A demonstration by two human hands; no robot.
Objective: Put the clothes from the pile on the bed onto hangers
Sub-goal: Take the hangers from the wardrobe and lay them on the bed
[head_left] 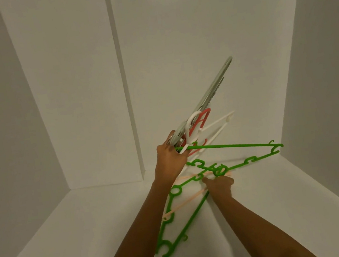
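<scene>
Seemingly the inside of a bare white closet in a home. Plain white back panels [173, 40] meet at a vertical seam [125, 91], with white side walls [332, 83] and a white floor [71, 240]. Plastic clothes hangers [232, 146] in green, white, red and grey fan out in front.

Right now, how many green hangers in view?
2. The upper green hanger is held up by the left hand, bar reaching right. The lower green hanger dangles between the forearms, seemingly held by the right hand. The grey hangers might hide more.
</scene>
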